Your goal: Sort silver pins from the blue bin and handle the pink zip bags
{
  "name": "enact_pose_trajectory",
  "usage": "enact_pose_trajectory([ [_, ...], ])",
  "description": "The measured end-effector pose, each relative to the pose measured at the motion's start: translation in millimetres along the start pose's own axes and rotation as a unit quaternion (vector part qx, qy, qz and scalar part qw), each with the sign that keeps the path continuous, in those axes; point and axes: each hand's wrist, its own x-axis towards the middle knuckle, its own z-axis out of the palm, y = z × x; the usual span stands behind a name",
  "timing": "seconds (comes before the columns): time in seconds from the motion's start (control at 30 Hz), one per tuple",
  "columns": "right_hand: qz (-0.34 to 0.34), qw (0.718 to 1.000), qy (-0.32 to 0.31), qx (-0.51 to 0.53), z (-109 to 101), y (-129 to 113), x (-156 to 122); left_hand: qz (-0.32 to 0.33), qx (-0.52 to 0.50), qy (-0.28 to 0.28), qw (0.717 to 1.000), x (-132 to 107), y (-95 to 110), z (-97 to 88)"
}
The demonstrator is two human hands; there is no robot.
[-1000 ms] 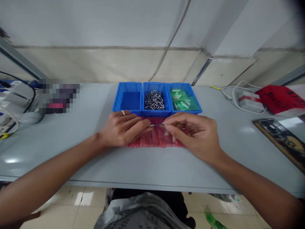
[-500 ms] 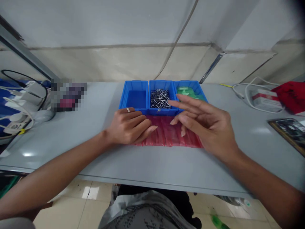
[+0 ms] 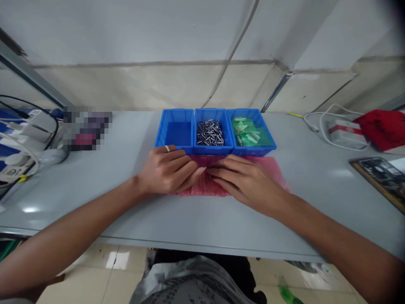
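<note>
**Inspector:** State the position of the hands.

**Assistant:** Both lie on the pink sheets (image 3: pixel 278 171), which sit flat on the worktop (image 3: pixel 126 139) just in front of three blue bins. The left hand (image 3: pixel 169 171) is palm down, its fingers half curled and close together. The right hand (image 3: pixel 245 181) is palm down, fingers stretched long and narrow. The tips of the two hands meet over the sheets.

**Inspector:** Is anything held?

**Assistant:** I cannot tell. The spot where the fingertips meet is small and covered by the fingers themselves, so a pinch on a sheet can be neither confirmed nor ruled out for either hand. A ring (image 3: pixel 167 148) shows on the left hand.

**Inspector:** How much of the sheets is visible?

**Assistant:** Only the right part and a strip along the near edge. The middle is hidden under both hands, so a count is not possible.

**Inspector:** The bins?

**Assistant:** The left bin (image 3: pixel 177 133) shows a bare floor. The middle bin (image 3: pixel 198 145) holds small metal pins (image 3: pixel 209 133). The right bin (image 3: pixel 268 143) holds green pieces (image 3: pixel 248 133), too small to identify.

**Inspector:** Anything else obscured?

**Assistant:** A pixelated patch (image 3: pixel 87 128) masks something at far left. A dark tray (image 3: pixel 379 177) at right is cut off by the frame edge.
</note>
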Motion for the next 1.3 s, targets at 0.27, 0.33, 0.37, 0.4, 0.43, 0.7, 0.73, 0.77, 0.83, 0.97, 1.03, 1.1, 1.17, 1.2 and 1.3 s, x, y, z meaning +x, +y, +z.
enact_pose_trajectory([
  [0.27,-0.026,0.999,0.034,0.019,3.8,-2.9,2.0,0.008,0.004,-0.002,1.000,1.6,-0.2,-1.5],
  [0.33,-0.025,0.999,0.042,0.019,4.2,-4.2,1.9,0.007,0.005,-0.005,1.000,1.9,-0.1,-1.6],
  [0.37,-0.024,0.999,0.043,0.018,4.5,-4.8,1.6,0.007,0.006,-0.006,1.000,2.0,0.0,-1.4],
  [0.4,-0.025,0.999,0.040,0.019,4.7,-5.5,1.2,0.006,0.008,-0.007,1.000,2.2,0.1,-1.2],
  [0.43,-0.025,0.999,0.037,0.021,4.9,-6.2,0.6,0.007,0.011,-0.006,1.000,2.3,0.1,-1.0],
  [0.7,-0.032,0.998,0.037,0.036,1.0,-10.4,-0.8,0.005,0.009,-0.009,1.000,2.0,0.3,-1.3],
  [0.73,-0.022,0.998,0.039,0.046,0.3,-10.9,-0.4,0.006,0.005,-0.008,1.000,1.9,0.3,-1.4],
  [0.77,-0.009,0.997,0.045,0.061,-0.5,-11.5,0.0,0.005,0.000,-0.008,1.000,1.9,0.3,-1.4],
  [0.83,0.013,0.992,0.072,0.101,-2.0,-12.6,1.0,-0.002,-0.011,-0.016,1.000,2.4,0.5,-1.5],
  [0.97,0.034,0.979,0.135,0.149,-6.5,-15.2,3.2,0.006,-0.013,-0.029,0.999,4.1,1.0,-1.5],
  [1.03,0.047,0.974,0.150,0.166,-9.0,-16.1,4.4,0.019,-0.019,-0.021,0.999,4.8,1.1,-1.6],
  [1.1,0.059,0.967,0.161,0.189,-11.0,-16.5,5.6,0.026,-0.027,-0.013,0.999,5.5,1.2,-1.8],
  [1.17,0.072,0.961,0.169,0.207,-12.2,-16.5,6.7,0.033,-0.026,-0.011,0.999,6.1,1.2,-2.2],
  [1.2,0.078,0.959,0.171,0.213,-12.5,-16.4,7.2,0.038,-0.024,-0.013,0.999,6.5,1.2,-2.5],
  [1.3,0.088,0.955,0.180,0.220,-13.1,-16.3,7.7,0.049,-0.020,-0.016,0.998,7.8,1.2,-3.4],
])
